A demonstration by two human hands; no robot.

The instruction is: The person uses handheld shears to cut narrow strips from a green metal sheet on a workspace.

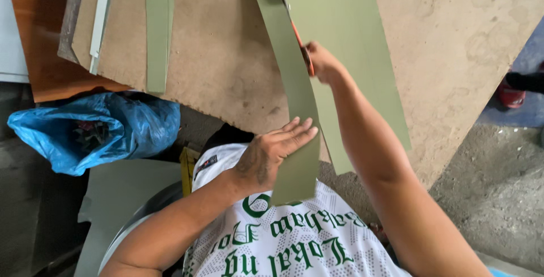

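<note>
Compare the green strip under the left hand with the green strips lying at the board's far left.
The strip being cut is wider, curves off the board's edge, and is pressed by the left hand. The loose strips are narrower, lie flat, untouched. Both are the same olive-green sheet.

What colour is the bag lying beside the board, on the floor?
Bright blue. The crumpled plastic bag shows clearly in the head view, at left below the board's edge.
</note>
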